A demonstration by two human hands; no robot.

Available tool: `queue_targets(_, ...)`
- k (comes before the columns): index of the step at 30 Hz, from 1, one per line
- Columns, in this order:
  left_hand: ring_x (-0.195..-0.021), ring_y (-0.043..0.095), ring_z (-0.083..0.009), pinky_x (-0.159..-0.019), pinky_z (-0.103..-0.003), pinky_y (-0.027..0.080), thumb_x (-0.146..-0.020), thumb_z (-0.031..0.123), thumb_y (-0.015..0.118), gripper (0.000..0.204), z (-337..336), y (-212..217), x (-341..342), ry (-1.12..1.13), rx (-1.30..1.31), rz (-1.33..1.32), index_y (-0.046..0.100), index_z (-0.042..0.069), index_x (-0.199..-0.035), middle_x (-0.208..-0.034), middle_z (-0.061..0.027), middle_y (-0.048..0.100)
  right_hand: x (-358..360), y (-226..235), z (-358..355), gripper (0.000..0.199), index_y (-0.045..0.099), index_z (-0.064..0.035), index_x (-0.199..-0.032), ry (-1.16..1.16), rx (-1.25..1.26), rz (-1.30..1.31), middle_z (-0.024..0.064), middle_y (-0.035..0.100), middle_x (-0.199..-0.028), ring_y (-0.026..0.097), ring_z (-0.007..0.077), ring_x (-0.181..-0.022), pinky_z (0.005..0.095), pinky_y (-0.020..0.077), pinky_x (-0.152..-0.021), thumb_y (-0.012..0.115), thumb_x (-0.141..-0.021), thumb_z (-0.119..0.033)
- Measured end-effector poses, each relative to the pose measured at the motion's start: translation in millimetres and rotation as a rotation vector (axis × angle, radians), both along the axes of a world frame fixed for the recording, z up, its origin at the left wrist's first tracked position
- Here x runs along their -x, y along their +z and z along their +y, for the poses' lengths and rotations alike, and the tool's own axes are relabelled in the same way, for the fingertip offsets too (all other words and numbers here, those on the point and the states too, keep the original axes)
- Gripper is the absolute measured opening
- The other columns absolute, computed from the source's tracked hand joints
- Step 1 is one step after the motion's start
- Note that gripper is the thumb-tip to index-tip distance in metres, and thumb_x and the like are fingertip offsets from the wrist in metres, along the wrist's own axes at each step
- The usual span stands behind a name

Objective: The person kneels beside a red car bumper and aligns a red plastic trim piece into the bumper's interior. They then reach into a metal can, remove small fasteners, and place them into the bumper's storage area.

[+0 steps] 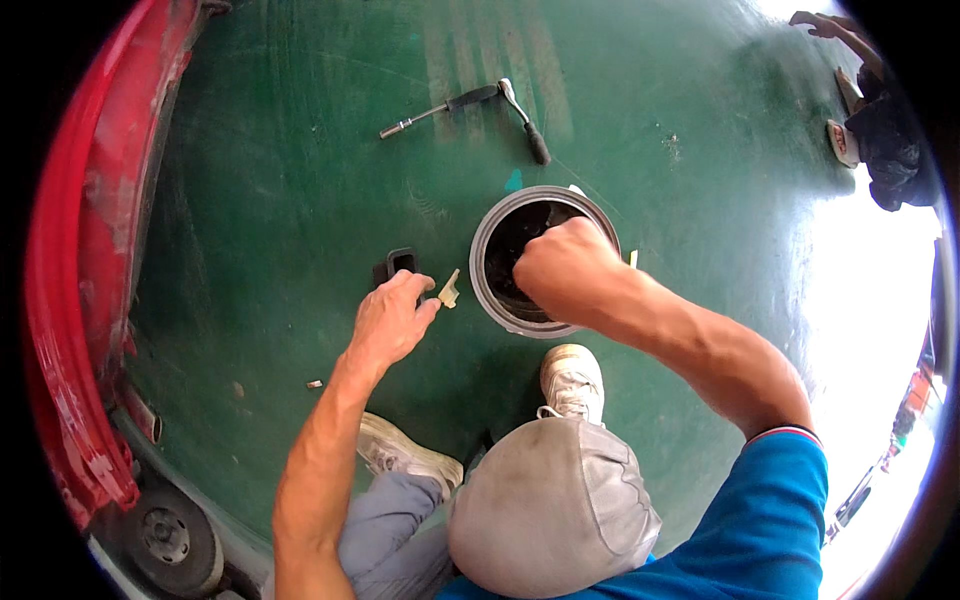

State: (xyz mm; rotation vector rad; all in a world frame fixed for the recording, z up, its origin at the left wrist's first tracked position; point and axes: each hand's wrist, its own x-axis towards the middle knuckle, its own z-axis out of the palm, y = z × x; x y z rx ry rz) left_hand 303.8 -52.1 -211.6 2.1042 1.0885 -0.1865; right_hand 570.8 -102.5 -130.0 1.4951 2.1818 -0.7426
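A grey round container (484, 250) with a dark inside stands on the green floor in front of me. My right hand (562, 268) is closed in a fist over its opening; what it grips is hidden. My left hand (392, 320) reaches down to the floor left of the container, fingers pinching a small pale beige piece (449, 291). A small black rectangular part (397, 264) lies just beyond my left fingers.
Two ratchet-type wrenches (470, 102) lie crossed on the floor farther out. A red vehicle body (85, 250) and a wheel (168, 535) run along the left. Another person (880, 110) crouches at the upper right. My knees and white shoes (572, 380) are below.
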Motion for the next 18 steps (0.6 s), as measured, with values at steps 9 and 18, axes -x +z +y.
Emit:
queue_targets(9,-0.102,0.067,-0.0376,-0.088,-0.048,0.054,-0.092,0.024,0.067,0.029,14,12,-7,-0.064,0.035,0.033,0.070,0.004,-0.113,-0.108,-0.0155,0.069,-133,-67,-97,0.024,0.075,-0.0030,-0.105,-1.317,-0.498,0.378,0.0120,0.073,-0.080,0.068,0.0168,-0.069,0.0330,0.0535,-0.067,0.070,-0.087,-0.018)
queue_targets(18,-0.099,0.066,-0.0331,-0.084,-0.045,0.055,-0.090,0.018,0.070,0.025,63,75,35,-0.325,-0.186,0.184,0.067,0.005,-0.111,-0.103,-0.0113,0.065,-97,-59,-107,0.026,0.072,-0.0054,-0.111,-1.247,-0.572,0.417,0.0118,0.073,-0.091,0.071,0.0286,-0.081,0.0381,0.0568,-0.071,0.073,-0.086,-0.011)
